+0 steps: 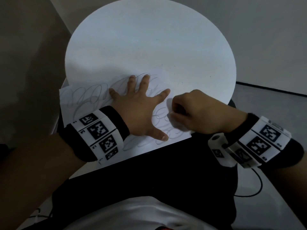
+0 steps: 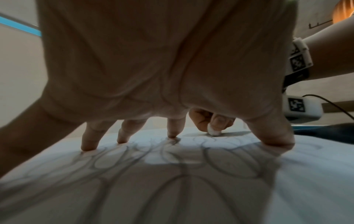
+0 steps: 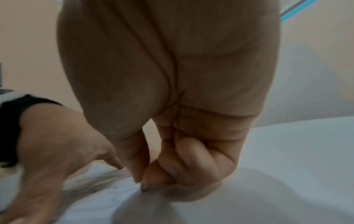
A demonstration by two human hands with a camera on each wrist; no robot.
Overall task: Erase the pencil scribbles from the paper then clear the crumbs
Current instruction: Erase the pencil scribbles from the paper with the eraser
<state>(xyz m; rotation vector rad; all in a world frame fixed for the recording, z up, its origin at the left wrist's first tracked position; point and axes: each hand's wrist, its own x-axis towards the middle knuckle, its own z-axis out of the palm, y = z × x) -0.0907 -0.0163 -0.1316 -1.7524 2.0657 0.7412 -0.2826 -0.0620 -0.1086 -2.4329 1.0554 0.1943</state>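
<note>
— Judging by the sheet, how far along was the erasing?

— Barely begun, I'd say. One sheet of paper (image 1: 93, 103) lay at the near edge of the round white table (image 1: 149, 39), its left corner hanging past the rim, and looping pencil scribbles (image 1: 86, 97) covered nearly all of it. I could not tell whether any patch had been rubbed clean.

— And the hands?

— Two of them. The left hand (image 1: 141, 112) was spread flat, fingers straight, pressing the paper down. The right hand (image 1: 197, 112) was curled, thumb and forefinger pinching one small white eraser (image 2: 213, 131), whose tip touched the paper beside the left thumb.

— Any crumbs to clear?

— A few dark specks (image 1: 174, 65) sat on the table beyond the paper, but they were too small to call crumbs for certain. So I judged nearly all the rubbing was left, and the whole sweeping step after it.
</note>
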